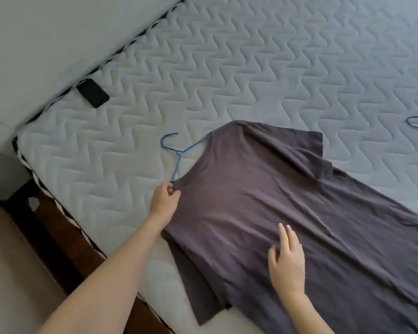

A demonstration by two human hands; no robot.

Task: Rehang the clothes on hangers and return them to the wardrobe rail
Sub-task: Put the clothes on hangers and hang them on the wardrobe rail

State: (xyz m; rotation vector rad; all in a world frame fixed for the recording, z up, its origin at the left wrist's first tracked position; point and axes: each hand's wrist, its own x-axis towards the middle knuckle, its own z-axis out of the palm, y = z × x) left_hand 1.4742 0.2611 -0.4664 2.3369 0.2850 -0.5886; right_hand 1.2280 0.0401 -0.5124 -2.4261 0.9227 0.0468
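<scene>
As the brownish-grey T-shirt [263,189] lies flat, faint creases cross it.

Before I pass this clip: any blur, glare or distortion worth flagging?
Head view: soft, even light, no glare, only faint shadows. Head view: mildly blurred overall, worst at upper left around the phone. Head view: tilted framing, the mattress edge running diagonally. The t-shirt, blue hanger, left hand and right hand are readable.

Left hand [165,201] and right hand [287,261] are bare — both forearms too, uncovered as far as they show.
</scene>
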